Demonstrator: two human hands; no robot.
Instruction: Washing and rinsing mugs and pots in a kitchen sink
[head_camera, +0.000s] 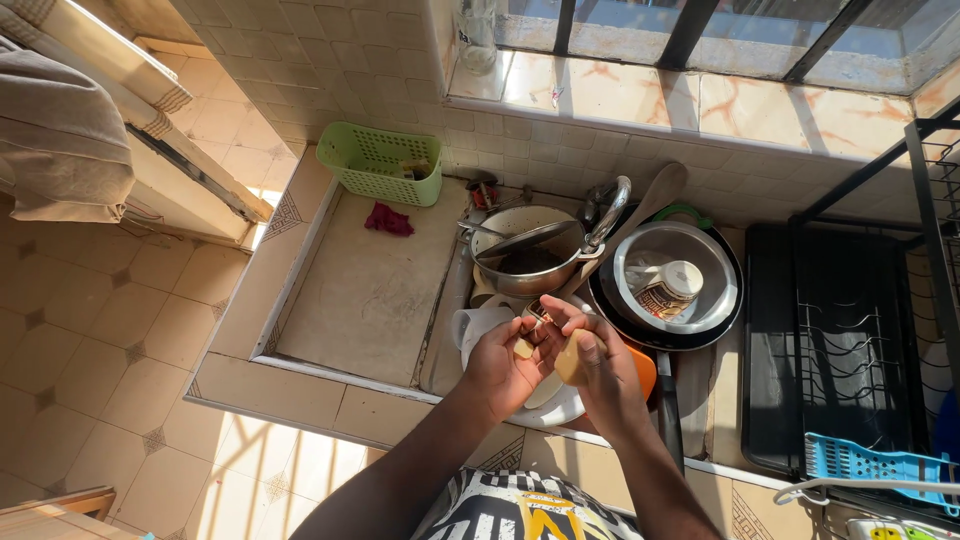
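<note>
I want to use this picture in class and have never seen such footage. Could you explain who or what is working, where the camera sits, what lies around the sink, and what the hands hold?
No machine here: a person works bare-handed. The single picture comes from a camera worn on the person's head, looking down. The left hand and right hand meet above a sink full of dishes, pinching small pale pieces; what they are I cannot tell. Below lie a metal pot, a wooden spoon, a dark pan holding a metal bowl, and a white jug. Left is a draining board with a green basket and a red cloth; right, a black dish rack.
</note>
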